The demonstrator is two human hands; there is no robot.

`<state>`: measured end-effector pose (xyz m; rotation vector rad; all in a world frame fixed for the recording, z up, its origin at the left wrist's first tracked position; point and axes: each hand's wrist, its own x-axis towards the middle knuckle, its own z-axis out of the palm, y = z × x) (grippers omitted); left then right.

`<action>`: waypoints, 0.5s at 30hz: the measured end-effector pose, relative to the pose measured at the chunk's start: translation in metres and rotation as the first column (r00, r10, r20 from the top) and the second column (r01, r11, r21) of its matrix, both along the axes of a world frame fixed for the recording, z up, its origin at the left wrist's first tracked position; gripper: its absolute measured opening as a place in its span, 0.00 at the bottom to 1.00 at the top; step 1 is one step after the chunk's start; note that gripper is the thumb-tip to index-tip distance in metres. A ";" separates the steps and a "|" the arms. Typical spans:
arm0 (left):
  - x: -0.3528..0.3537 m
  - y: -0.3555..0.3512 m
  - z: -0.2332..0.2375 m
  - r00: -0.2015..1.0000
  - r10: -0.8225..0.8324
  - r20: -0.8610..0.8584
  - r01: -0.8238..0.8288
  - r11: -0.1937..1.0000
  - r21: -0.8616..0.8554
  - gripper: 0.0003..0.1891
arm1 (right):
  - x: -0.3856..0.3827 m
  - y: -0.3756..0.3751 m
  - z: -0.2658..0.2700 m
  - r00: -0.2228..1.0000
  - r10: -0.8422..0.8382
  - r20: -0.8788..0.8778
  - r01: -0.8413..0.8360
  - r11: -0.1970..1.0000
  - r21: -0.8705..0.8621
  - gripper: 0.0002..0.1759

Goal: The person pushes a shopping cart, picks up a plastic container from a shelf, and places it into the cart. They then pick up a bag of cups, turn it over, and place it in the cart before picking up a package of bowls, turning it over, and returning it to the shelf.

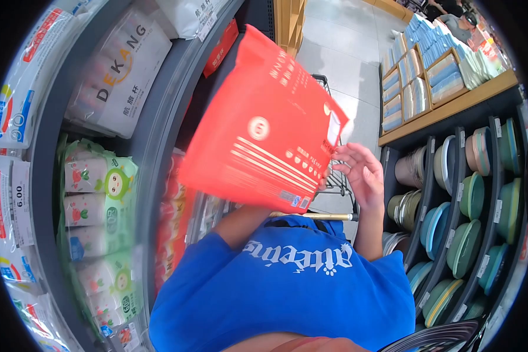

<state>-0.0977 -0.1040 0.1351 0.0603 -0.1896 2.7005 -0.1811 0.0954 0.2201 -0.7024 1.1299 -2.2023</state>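
Observation:
A large red package (264, 129) with white and gold print is held up, tilted, in front of the shelf. My left forearm passes behind it; most of my left hand (322, 183) is hidden by the package, with only a bit showing at its right edge. My right hand (361, 170) is raised beside that same edge, palm partly turned up and fingers apart, the fingertips close to the package. Whether they touch it is unclear.
Shelves (164, 100) on the left hold a DEKANG cup pack (120, 70) and green-wrapped rolls (96, 199). Behind my hands is a shopping cart (337, 182). Stacked bowls (466, 246) and folded towels (434, 53) line the right. A person (457, 24) is far back.

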 end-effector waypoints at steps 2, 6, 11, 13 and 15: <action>0.014 -0.012 0.026 0.995 -0.031 0.090 0.026 0.999 0.047 0.35 | -0.002 -0.003 0.002 1.000 0.012 -0.009 -0.012 0.999 -0.042 0.35; 0.014 -0.034 -0.056 0.875 0.457 0.162 -0.209 0.657 -0.724 0.30 | -0.008 0.013 -0.005 0.997 -0.064 0.046 0.063 0.998 0.021 0.38; 0.047 -0.073 -0.076 0.850 0.523 0.057 -0.268 0.523 -0.809 0.32 | -0.012 0.003 0.003 0.951 -0.063 -0.304 0.262 0.689 0.676 0.45; 0.054 -0.075 -0.057 0.835 0.550 0.021 -0.299 0.485 -0.822 0.34 | -0.013 -0.003 -0.012 0.961 -0.074 -0.266 0.241 0.696 0.677 0.46; 0.058 -0.075 -0.043 0.789 0.605 -0.106 -0.365 0.324 -0.872 0.37 | -0.014 -0.006 -0.012 0.966 -0.029 -0.257 0.204 0.697 0.687 0.45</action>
